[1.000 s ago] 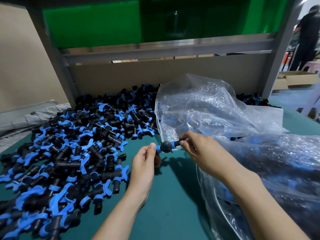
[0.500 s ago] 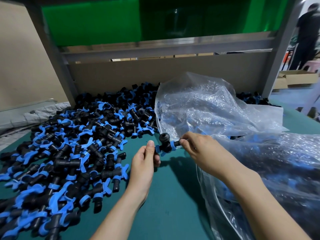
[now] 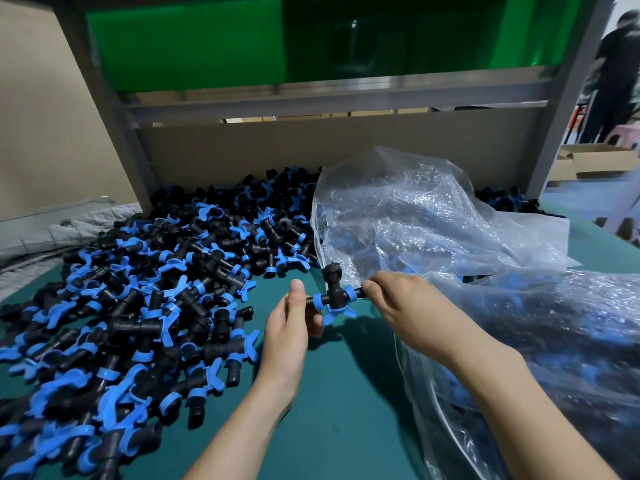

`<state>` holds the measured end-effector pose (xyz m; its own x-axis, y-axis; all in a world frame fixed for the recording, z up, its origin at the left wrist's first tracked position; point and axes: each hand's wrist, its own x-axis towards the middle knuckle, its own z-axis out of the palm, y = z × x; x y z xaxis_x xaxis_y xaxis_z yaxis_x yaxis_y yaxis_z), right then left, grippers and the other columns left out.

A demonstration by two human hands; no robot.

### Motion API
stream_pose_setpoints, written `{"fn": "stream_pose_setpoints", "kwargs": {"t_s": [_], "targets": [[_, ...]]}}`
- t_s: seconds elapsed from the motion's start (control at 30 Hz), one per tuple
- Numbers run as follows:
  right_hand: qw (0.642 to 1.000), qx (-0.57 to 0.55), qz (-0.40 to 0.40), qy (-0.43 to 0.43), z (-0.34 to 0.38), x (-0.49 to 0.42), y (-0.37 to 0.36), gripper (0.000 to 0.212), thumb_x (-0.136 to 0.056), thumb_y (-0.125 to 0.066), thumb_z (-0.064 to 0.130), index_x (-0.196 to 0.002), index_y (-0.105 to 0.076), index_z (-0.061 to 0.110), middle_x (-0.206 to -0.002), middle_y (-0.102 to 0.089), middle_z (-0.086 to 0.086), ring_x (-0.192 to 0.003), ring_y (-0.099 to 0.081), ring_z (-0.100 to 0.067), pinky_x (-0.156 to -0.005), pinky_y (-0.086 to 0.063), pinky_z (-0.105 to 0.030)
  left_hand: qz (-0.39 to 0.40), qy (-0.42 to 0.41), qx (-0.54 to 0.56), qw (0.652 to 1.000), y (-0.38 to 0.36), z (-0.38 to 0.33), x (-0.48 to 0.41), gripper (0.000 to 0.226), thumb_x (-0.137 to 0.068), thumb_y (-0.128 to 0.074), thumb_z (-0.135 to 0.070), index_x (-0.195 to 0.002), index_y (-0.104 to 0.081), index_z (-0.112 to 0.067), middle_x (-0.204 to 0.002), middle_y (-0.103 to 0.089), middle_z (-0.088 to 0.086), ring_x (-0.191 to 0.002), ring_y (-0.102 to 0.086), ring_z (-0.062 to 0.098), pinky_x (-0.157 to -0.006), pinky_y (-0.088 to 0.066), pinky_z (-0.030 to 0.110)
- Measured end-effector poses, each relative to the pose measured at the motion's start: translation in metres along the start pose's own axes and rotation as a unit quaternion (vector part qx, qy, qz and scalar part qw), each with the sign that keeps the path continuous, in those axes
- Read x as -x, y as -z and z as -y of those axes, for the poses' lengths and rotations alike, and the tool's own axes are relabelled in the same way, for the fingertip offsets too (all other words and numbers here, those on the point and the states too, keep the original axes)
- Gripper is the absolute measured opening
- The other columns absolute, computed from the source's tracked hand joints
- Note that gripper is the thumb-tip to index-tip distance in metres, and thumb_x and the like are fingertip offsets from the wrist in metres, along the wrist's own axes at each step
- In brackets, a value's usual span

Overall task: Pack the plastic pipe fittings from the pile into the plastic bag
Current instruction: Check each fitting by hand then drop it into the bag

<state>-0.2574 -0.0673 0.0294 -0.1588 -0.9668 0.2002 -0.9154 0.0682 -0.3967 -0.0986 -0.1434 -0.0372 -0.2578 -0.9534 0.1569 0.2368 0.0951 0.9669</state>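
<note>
A black tee fitting with blue winged collars point(image 3: 334, 294) hangs above the green table between my two hands. My left hand point(image 3: 289, 327) pinches its left end, thumb up. My right hand point(image 3: 403, 304) pinches its right end, just in front of the mouth of the clear plastic bag point(image 3: 433, 230). The fitting's third branch points up. A large pile of the same black and blue fittings point(image 3: 138, 306) covers the left half of the table. More fittings show dimly through the bag at the right.
The green table mat point(image 3: 346, 410) lies bare between pile and bag. A grey metal frame with a cardboard back panel point(image 3: 311, 147) bounds the far side. Grey padding point(image 3: 52, 233) lies at far left. A cardboard box point(image 3: 595, 161) and a standing person point(image 3: 620, 74) are at far right.
The fitting has been turned between my hands: its round branch first faced me, now it points upward. Both hands stayed nearly in place.
</note>
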Motion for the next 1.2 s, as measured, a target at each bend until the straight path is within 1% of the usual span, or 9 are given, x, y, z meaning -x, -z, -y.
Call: {"fn": "stream_pose_setpoints", "kwargs": {"t_s": [0.13, 0.4, 0.6, 0.67, 0.77, 0.83, 0.9, 1.0, 1.2], "targets": [[1.0, 0.012, 0.014, -0.005, 0.0, 0.0, -0.003, 0.039, -0.107, -0.03, 0.037, -0.07, -0.031, 0.024, -0.069, -0.039, 0.006, -0.073, -0.042, -0.025, -0.069, -0.033, -0.036, 0.005, -0.032, -0.02, 0.999, -0.003, -0.004, 0.005, 0.039, -0.084, -0.048, -0.064, -0.071, -0.066, -0.031, -0.062, -0.061, -0.008, -0.06, -0.056, 0.008, -0.06, -0.049, 0.024], [0.999, 0.029, 0.023, -0.011, -0.004, 0.0, -0.004, 0.038, -0.107, -0.03, 0.038, -0.071, -0.031, 0.024, -0.067, -0.039, 0.008, -0.064, -0.039, -0.02, -0.066, -0.029, -0.036, 0.012, -0.057, -0.042, 0.997, -0.004, -0.008, 0.012, 0.043, -0.086, -0.056, -0.059, -0.077, -0.055, -0.017, -0.061, -0.049, -0.006, -0.059, -0.046, 0.009, -0.056, -0.042, 0.026], [0.998, 0.045, 0.038, -0.025, -0.01, -0.002, -0.009, 0.039, -0.106, -0.03, 0.036, -0.071, -0.035, 0.021, -0.067, -0.04, 0.007, -0.062, -0.037, -0.014, -0.066, -0.026, -0.035, 0.02, -0.071, -0.028, 0.997, -0.005, -0.014, 0.014, 0.035, -0.084, -0.06, -0.053, -0.089, -0.072, -0.021, -0.068, -0.064, -0.003, -0.059, -0.053, 0.01, -0.054, -0.045, 0.019], [0.998, 0.039, 0.038, -0.027, -0.009, -0.002, -0.009, 0.038, -0.106, -0.031, 0.037, -0.073, -0.04, 0.021, -0.07, -0.046, 0.006, -0.067, -0.043, -0.019, -0.067, -0.028, -0.036, 0.02, -0.083, -0.039, 0.996, -0.007, -0.015, 0.016, 0.03, -0.086, -0.06, -0.049, -0.093, -0.074, -0.025, -0.072, -0.067, -0.004, -0.059, -0.054, 0.01, -0.054, -0.045, 0.019], [0.997, 0.046, 0.053, -0.016, -0.009, 0.0, -0.009, 0.036, -0.106, -0.031, 0.037, -0.1, -0.058, 0.016, -0.096, -0.065, -0.005, -0.092, -0.057, -0.03, -0.077, -0.043, -0.038, -0.028, -0.146, -0.118, 0.982, -0.008, -0.013, 0.021, 0.029, -0.088, -0.06, -0.053, -0.091, -0.073, -0.028, -0.079, -0.071, -0.011, -0.065, -0.061, 0.004, -0.062, -0.047, 0.018], [0.997, 0.047, 0.06, -0.011, -0.008, 0.0, -0.008, 0.035, -0.106, -0.032, 0.038, -0.109, -0.058, 0.016, -0.104, -0.067, -0.008, -0.098, -0.059, -0.03, -0.077, -0.042, -0.036, -0.043, -0.276, -0.261, 0.924, -0.007, -0.01, 0.024, 0.028, -0.094, -0.057, -0.052, -0.096, -0.071, -0.028, -0.082, -0.067, -0.013, -0.07, -0.061, 0.004, -0.065, -0.047, 0.02], [0.997, 0.036, 0.073, -0.009, -0.007, 0.0, -0.006, 0.03, -0.106, -0.035, 0.036, -0.111, -0.059, 0.019, -0.107, -0.067, -0.008, -0.1, -0.06, -0.029, -0.074, -0.038, -0.033, -0.025, -0.407, -0.394, 0.824, -0.009, -0.006, 0.028, 0.027, -0.099, -0.056, -0.044, -0.105, -0.07, -0.022, -0.083, -0.062, -0.011, -0.07, -0.058, 0.008, -0.064, -0.047, 0.024], [0.994, 0.022, 0.107, -0.005, -0.004, 0.001, -0.004, 0.015, -0.103, -0.041, 0.027, -0.096, -0.054, 0.025, -0.109, -0.067, -0.01, -0.095, -0.057, -0.029, -0.074, -0.038, -0.033, -0.005, -0.512, -0.479, 0.713, -0.015, -0.004, 0.032, 0.023, -0.1, -0.06, -0.032, -0.111, -0.071, -0.014, -0.084, -0.063, -0.004, -0.071, -0.059, 0.016, -0.062, -0.049, 0.032], [0.988, 0.052, 0.139, -0.035, -0.003, 0.003, -0.002, 0.007, -0.093, -0.045, 0.017, -0.086, -0.044, 0.016, -0.106, -0.064, -0.014, -0.083, -0.05, -0.028, -0.071, -0.04, -0.032, 0.01, -0.561, -0.545, 0.624, -0.021, -0.008, 0.037, 0.021, -0.099, -0.062, -0.025, -0.113, -0.073, -0.012, -0.079, -0.059, -0.002, -0.064, -0.052, 0.02, -0.054, -0.045, 0.036]]}}
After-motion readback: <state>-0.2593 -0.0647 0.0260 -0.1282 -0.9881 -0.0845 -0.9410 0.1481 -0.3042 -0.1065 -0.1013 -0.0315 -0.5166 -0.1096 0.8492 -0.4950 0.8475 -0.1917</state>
